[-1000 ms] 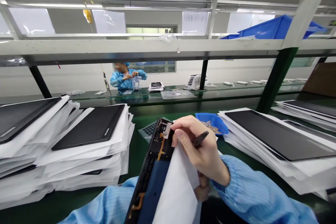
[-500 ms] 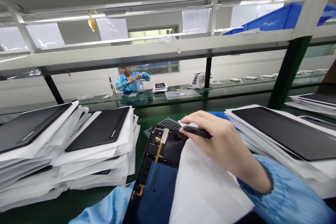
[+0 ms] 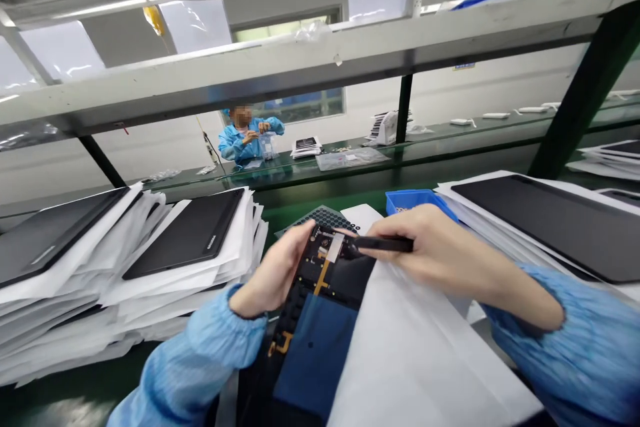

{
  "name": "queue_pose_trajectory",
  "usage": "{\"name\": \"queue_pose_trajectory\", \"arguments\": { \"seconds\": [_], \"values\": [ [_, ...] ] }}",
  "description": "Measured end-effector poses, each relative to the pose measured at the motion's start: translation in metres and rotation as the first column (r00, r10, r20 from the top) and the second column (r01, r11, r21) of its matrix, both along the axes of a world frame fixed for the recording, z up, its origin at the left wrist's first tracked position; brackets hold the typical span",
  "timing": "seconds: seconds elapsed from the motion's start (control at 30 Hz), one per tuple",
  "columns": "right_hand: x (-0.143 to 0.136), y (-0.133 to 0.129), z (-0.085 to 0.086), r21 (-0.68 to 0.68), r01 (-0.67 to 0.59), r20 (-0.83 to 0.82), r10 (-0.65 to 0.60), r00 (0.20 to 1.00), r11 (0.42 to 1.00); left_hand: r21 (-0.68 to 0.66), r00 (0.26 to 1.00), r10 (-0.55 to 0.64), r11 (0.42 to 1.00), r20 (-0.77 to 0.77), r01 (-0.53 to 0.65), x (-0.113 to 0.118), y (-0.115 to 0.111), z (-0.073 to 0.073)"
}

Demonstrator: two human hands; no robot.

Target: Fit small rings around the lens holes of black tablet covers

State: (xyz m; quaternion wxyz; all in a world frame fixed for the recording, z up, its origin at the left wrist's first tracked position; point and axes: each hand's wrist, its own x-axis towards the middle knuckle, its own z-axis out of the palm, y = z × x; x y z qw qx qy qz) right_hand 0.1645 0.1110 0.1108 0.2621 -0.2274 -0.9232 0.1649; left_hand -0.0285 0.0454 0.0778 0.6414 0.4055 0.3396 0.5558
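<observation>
Holding the tablet [image 3: 301, 293] at its upper left edge with left hand [image 3: 276, 271], fingers hooked around the corner. Right hand [image 3: 443, 250] has fingers pinching a black tool [image 3: 387, 244], tip just beside the silver plate [image 3: 335, 247]; can't tell if it touches. Tablet sits front and centre between paper stacks [image 3: 220, 277], internals and blue battery [image 3: 315, 353] facing up. White sheet [image 3: 425, 360] covers its right side. Dotted sheet [image 3: 327, 216] and blue bin [image 3: 417, 199] beyond, on green worktop [image 3: 293, 199].
</observation>
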Motion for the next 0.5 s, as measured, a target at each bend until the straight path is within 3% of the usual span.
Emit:
{"name": "queue_pose_trajectory", "arguments": {
  "seconds": [0.17,0.5],
  "values": [
    [-0.009,0.023,-0.005,-0.131,0.072,0.096,-0.060,0.994,0.989,0.142,0.971,0.099,0.987,-0.219,-0.069,-0.002,-0.003,0.002],
    [-0.016,0.038,-0.016,-0.164,0.069,0.104,-0.052,0.993,0.984,0.124,0.934,0.142,0.987,-0.329,-0.106,-0.003,0.007,-0.004]
  ]
}}
